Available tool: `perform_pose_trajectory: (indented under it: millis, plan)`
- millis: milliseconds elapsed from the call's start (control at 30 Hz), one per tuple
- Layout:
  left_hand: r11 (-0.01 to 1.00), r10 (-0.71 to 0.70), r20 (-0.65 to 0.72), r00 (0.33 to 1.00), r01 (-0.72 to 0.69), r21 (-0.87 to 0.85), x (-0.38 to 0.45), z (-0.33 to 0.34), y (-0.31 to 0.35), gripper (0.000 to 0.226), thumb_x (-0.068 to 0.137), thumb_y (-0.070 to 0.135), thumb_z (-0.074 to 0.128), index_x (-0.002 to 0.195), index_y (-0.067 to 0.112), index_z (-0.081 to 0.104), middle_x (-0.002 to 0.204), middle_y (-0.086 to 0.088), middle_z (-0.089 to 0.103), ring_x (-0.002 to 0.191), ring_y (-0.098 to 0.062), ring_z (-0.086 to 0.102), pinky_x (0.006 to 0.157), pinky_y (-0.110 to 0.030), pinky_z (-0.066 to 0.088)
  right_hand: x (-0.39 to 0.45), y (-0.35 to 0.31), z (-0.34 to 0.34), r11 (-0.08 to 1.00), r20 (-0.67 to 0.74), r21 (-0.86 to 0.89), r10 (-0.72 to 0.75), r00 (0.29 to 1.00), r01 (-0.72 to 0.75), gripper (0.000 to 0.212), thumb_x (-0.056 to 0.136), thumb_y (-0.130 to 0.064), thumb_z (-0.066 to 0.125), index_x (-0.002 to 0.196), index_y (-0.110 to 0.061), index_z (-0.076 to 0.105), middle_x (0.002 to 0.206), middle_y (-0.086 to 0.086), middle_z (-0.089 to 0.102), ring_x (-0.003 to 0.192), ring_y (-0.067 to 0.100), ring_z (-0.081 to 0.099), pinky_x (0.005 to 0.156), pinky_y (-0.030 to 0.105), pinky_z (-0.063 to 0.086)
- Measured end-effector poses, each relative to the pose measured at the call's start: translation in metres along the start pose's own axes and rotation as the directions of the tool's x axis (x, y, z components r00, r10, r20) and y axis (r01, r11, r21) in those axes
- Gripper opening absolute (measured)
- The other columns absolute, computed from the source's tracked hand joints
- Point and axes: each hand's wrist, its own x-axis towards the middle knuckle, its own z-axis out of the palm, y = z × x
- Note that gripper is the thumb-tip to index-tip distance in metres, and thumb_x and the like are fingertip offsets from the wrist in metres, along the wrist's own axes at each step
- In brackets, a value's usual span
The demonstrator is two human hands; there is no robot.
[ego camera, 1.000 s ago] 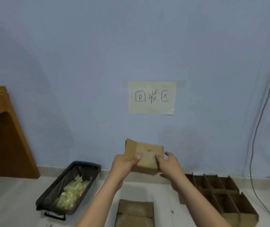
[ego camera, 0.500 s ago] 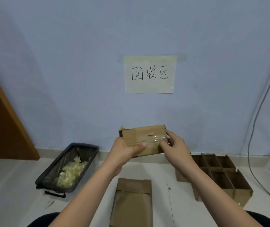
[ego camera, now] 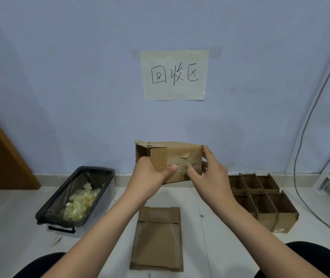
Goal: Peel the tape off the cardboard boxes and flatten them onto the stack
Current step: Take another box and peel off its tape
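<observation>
Box (ego camera: 177,161) turned so open end faces left; gripped by left hand (ego camera: 150,173), tape (ego camera: 188,164) pinched by right hand (ego camera: 210,173), above flattened stack (ego camera: 158,237).

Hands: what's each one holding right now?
Left hand: grips the taped brown cardboard box.
Right hand: grips the same box's right end.

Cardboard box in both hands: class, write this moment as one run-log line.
stage: peeling tape | left hand: holds cardboard box | right hand: thumb on tape | flattened stack: on floor below
</observation>
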Motion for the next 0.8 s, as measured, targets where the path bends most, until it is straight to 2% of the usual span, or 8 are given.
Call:
perform_pose_trajectory:
  millis: [100,233,400,567,633,733,767,800]
  plan:
    - [1.000,-0.014,0.007,1.000,0.014,-0.005,-0.001,0.000,-0.002,0.042,0.075,0.053,0.080,0.105,0.023,0.074,0.096,0.007,0.077,0.093,-0.014,0.073,0.091,-0.046,0.059,-0.002,-0.001,0.003,1.000,0.003,-0.006,0.003,1.000,-0.003,0.040,0.086,-0.034,0.064,0.123,-0.034,0.050,0.097,-0.012,0.069,0.071,0.010,0.059,0.075,0.032,0.055]
    - [1.000,-0.001,0.003,1.000,0.001,-0.015,-0.004,0.006,-0.001,0.016,0.087,0.033,0.080,0.100,0.025,0.076,0.092,0.007,0.078,0.091,-0.012,0.073,0.092,-0.046,0.059,-0.002,0.001,0.006,0.999,0.006,0.004,0.046,0.999,-0.046,0.047,0.083,-0.036,0.062,0.127,-0.024,0.050,0.103,-0.008,0.069,0.078,0.015,0.059,0.074,0.031,0.053]
    - [0.999,-0.015,0.010,1.000,0.015,-0.030,-0.006,0.008,0.001,0.010,0.088,0.028,0.079,0.097,0.025,0.077,0.091,0.007,0.079,0.089,-0.013,0.073,0.092,-0.043,0.059,-0.002,0.002,0.005,0.997,-0.007,-0.054,0.052,0.999,-0.052,0.052,0.082,-0.036,0.061,0.129,-0.018,0.048,0.102,-0.003,0.067,0.091,0.019,0.062,0.075,0.031,0.052]
    - [0.999,-0.026,0.015,1.000,0.027,-0.021,-0.007,0.010,0.001,0.009,0.088,0.029,0.079,0.094,0.023,0.078,0.089,0.002,0.079,0.090,-0.020,0.073,0.090,-0.044,0.057,0.000,0.003,0.007,0.990,-0.019,-0.132,0.046,0.999,-0.048,0.058,0.084,-0.033,0.061,0.134,-0.011,0.043,0.097,0.002,0.062,0.084,0.018,0.050,0.072,0.028,0.040]
    - [0.999,-0.036,0.010,0.999,0.036,-0.010,-0.006,0.011,0.001,0.018,0.085,0.036,0.080,0.092,0.020,0.077,0.089,-0.003,0.078,0.088,-0.025,0.072,0.087,-0.044,0.058,0.000,0.003,0.007,0.985,-0.026,-0.169,0.033,0.999,-0.037,0.057,0.086,-0.030,0.059,0.136,-0.010,0.043,0.101,0.006,0.063,0.084,0.017,0.049,0.072,0.028,0.040]
    - [0.999,-0.042,0.023,0.999,0.043,-0.033,-0.005,0.009,0.000,0.067,0.066,0.061,0.079,0.094,0.001,0.067,0.078,-0.009,0.066,0.073,-0.030,0.062,0.073,-0.041,0.053,0.002,0.001,0.001,0.978,-0.062,-0.209,0.008,0.998,-0.021,0.059,0.091,-0.017,0.053,0.148,-0.012,0.039,0.102,0.003,0.063,0.085,0.019,0.058,0.076,0.033,0.048]
    - [0.998,-0.039,0.030,0.999,0.040,-0.047,-0.004,0.008,-0.001,0.073,0.066,0.062,0.079,0.098,-0.003,0.066,0.080,-0.007,0.066,0.074,-0.026,0.062,0.074,-0.038,0.051,0.002,0.000,-0.001,0.984,-0.079,-0.180,0.002,0.997,-0.016,0.055,0.093,-0.015,0.051,0.147,-0.013,0.041,0.106,0.002,0.065,0.085,0.019,0.061,0.079,0.037,0.051]
    - [0.997,-0.035,0.030,0.999,0.037,-0.071,-0.003,0.008,0.000,0.066,0.071,0.056,0.081,0.101,-0.002,0.069,0.084,-0.004,0.071,0.079,-0.025,0.067,0.079,-0.038,0.053,0.002,-0.001,-0.003,0.991,-0.102,-0.131,-0.008,0.995,-0.006,0.050,0.095,-0.017,0.051,0.144,-0.015,0.044,0.112,0.000,0.066,0.086,0.017,0.063,0.082,0.039,0.053]
